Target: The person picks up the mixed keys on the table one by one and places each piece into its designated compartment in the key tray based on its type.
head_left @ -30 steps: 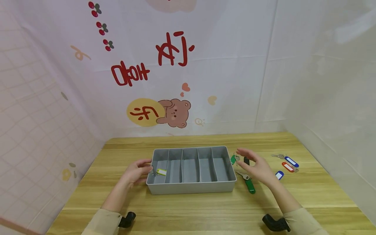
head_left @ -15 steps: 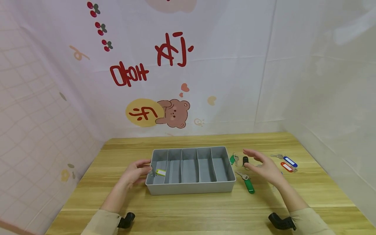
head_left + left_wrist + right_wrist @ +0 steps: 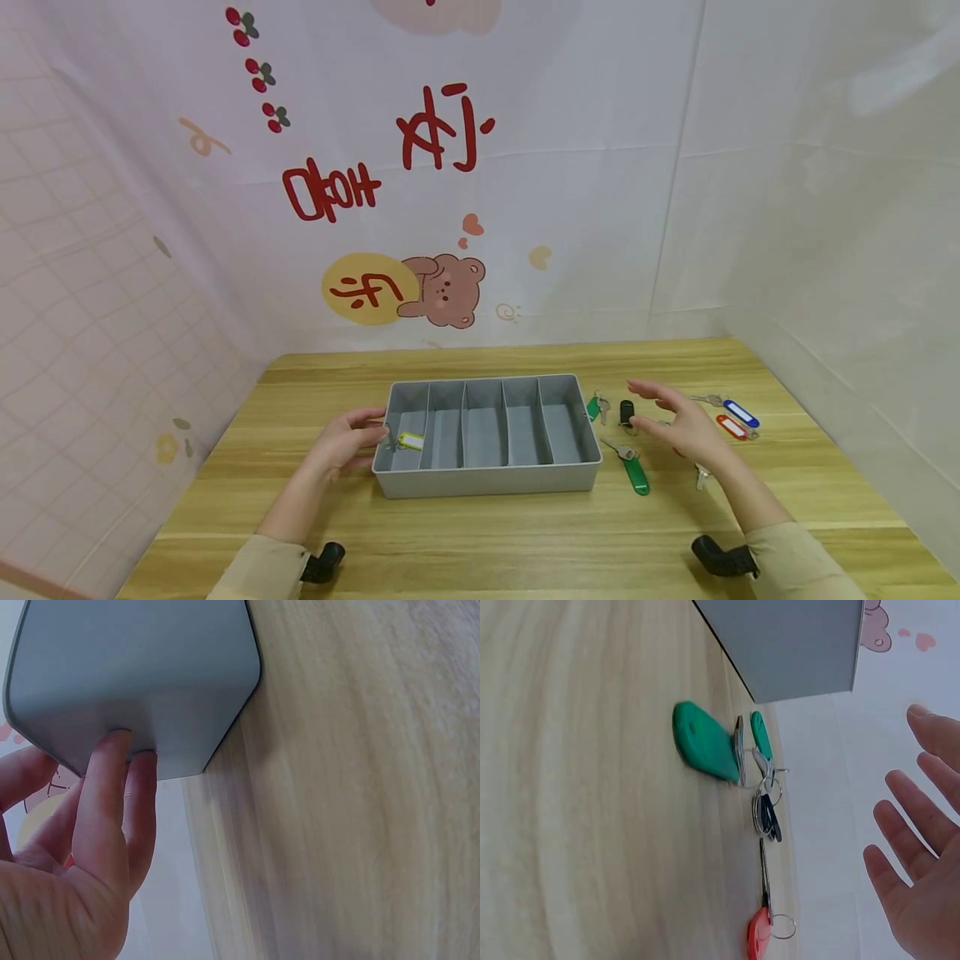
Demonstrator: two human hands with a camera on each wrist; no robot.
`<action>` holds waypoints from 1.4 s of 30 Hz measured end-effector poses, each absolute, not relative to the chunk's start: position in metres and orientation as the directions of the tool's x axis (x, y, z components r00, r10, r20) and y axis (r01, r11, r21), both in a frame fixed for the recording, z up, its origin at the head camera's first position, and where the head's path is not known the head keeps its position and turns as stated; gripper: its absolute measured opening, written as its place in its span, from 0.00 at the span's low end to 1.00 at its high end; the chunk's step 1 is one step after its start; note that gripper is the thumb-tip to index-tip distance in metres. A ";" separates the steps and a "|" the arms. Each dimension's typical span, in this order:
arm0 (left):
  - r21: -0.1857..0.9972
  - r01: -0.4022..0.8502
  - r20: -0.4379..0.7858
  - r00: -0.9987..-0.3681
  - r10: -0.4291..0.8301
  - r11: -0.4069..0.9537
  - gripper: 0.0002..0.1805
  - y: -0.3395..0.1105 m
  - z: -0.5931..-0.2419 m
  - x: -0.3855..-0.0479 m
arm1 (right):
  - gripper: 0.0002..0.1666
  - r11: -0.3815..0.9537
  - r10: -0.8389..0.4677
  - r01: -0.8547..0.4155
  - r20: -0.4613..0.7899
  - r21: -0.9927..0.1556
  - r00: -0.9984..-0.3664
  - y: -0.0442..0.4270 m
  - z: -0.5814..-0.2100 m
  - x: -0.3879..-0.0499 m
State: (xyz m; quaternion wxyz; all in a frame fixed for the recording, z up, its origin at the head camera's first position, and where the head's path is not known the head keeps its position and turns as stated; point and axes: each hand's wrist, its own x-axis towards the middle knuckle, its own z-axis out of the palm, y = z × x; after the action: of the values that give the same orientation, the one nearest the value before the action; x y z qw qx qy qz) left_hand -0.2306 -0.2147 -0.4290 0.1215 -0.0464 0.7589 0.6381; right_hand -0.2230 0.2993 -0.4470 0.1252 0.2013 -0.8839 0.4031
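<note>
Gray tray (image 3: 487, 481): placed on the wood-grain counter (image 3: 480, 550), divided into five compartments.
Left hand (image 3: 345, 443): rested at the tray's left end, fingers extended against the outer wall, not wrapped round it.
Yellow tag (image 3: 412, 441): laid with its key in the tray's leftmost compartment.
Right hand (image 3: 682, 427): raised to the right of the tray, fingers spread, thumb apart, nothing gripped.
Farther green tag (image 3: 593, 408): set with a key just beside the tray's right end.
Nearer green tag (image 3: 637, 476): laid to the tray's right, its key pointed toward the tray.
Black tag (image 3: 627, 411): seen between tray and right hand.
Blue tag (image 3: 741, 413) and red tag (image 3: 732, 427): grouped well to the tray's right.
Handling: in judgement, the tray is best steadied lightly; any tag is best pinched low by its edges, so that neighbouring rings are not snagged.
</note>
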 end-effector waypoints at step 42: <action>0.961 -0.220 -0.235 -0.969 0.077 0.169 0.30 -0.215 -0.430 -0.229 | 0.30 0.649 -0.423 -0.521 0.306 -0.555 -0.853 0.323 -0.472 -0.254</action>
State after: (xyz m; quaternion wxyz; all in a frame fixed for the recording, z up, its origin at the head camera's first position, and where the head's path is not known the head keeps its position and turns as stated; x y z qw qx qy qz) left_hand -0.2293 -0.2151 -0.4297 0.1153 -0.0474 0.7559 0.6427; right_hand -0.2538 0.3229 -0.4717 0.0745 0.2607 -0.9050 0.3279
